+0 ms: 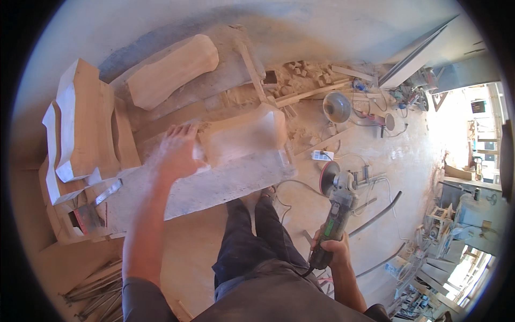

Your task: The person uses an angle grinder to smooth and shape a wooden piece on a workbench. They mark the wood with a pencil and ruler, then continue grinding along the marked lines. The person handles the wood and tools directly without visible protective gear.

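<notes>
Gripping angle grinder (337,206) in right hand (331,248); resting open left hand (177,152) on carved wood block (244,135); steadying firmly, disc held clear.

Your right hand (331,248) grips an angle grinder (335,206) with a green-and-black body, grey head and reddish disc. Your left hand (177,150) rests on a pale tan carved wood block (244,140), dusted whitish, lying on a grey-white plank (214,188). Far left, stacked wood pieces (86,129) show warm tan faces with white edges. Your trousers (252,241) are dark blue; the floor (407,161) is sandy beige.
</notes>
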### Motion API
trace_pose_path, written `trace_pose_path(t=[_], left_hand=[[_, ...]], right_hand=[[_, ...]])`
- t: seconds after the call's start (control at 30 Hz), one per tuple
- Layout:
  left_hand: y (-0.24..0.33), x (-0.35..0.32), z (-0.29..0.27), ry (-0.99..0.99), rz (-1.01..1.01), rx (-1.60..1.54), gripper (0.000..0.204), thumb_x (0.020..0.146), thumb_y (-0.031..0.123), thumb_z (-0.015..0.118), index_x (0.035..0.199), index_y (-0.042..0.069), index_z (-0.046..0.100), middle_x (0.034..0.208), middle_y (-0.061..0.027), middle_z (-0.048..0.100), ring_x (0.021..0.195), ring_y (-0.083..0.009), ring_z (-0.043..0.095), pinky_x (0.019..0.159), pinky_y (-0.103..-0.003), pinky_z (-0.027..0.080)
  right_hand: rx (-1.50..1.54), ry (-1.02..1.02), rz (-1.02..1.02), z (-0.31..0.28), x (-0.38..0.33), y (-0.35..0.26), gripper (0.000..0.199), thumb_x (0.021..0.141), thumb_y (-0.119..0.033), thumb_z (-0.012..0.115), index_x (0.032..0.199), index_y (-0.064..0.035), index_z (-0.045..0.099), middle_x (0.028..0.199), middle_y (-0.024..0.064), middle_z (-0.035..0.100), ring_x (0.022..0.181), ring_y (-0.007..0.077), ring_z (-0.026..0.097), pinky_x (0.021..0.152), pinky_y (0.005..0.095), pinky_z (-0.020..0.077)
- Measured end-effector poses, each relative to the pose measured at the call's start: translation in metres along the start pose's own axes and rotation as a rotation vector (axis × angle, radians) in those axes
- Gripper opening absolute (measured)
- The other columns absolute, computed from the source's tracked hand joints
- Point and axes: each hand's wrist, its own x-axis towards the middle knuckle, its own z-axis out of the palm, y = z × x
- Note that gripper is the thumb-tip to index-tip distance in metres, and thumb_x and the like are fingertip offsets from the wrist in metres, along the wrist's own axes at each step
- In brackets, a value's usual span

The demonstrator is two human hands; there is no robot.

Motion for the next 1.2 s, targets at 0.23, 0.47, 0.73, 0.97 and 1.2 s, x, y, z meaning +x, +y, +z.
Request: trace_pose_path(t=[0.23,0.47,0.73,0.97,1.2], left_hand=[[0.007,-0.006,0.015,0.19,0.089,0.207,0.113,0.061,0.022,0.094,0.158,0.007,0.038,0.153,-0.019,0.042,0.148,-0.0412,0.034,0.127,-0.057,0.024],[-0.009,0.004,0.025,0.131,0.078,-0.003,0.101,0.062,0.014,0.081,0.156,0.008,0.043,0.146,-0.0224,0.044,0.139,-0.0457,0.039,0.122,-0.055,0.029],[0.006,-0.054,0.058,0.251,0.137,-0.035,0.1,0.06,0.013,0.081,0.153,0.007,0.045,0.143,-0.0232,0.046,0.134,-0.0467,0.043,0.116,-0.057,0.034],[0.015,-0.045,0.058,0.307,0.163,-0.046,0.093,0.062,0.014,0.084,0.148,0.005,0.051,0.144,-0.0234,0.048,0.133,-0.0465,0.044,0.115,-0.057,0.036],[0.111,-0.148,0.092,0.557,-0.326,-0.731,0.069,0.079,0.013,0.086,0.14,0.0,0.058,0.131,-0.0209,0.061,0.124,-0.0382,0.057,0.111,-0.049,0.044]], right_hand=[[0.01,-0.027,0.006,0.001,-0.008,0.011,0.055,0.061,-0.018,0.071,0.11,0.0038,0.058,0.082,0.0187,0.069,0.066,0.0278,0.068,0.065,0.0384,0.0582],[-0.032,0.018,0.033,-0.001,-0.017,0.013,0.055,0.061,-0.019,0.071,0.109,0.0043,0.059,0.081,0.0168,0.068,0.067,0.0266,0.068,0.064,0.0367,0.0569],[-0.053,0.044,0.077,0.008,-0.017,0.009,0.055,0.058,-0.02,0.07,0.106,0.005,0.062,0.081,0.0169,0.069,0.069,0.0258,0.068,0.066,0.0364,0.057],[-0.105,-0.03,0.048,0.026,-0.005,0.006,0.054,0.059,-0.019,0.073,0.107,0.0042,0.061,0.084,0.0163,0.069,0.069,0.0263,0.07,0.066,0.0377,0.0583],[-0.205,-0.291,0.063,0.072,0.016,0.011,0.05,0.064,-0.014,0.076,0.109,0.0048,0.063,0.087,0.0152,0.071,0.072,0.0257,0.071,0.069,0.0371,0.0591]])
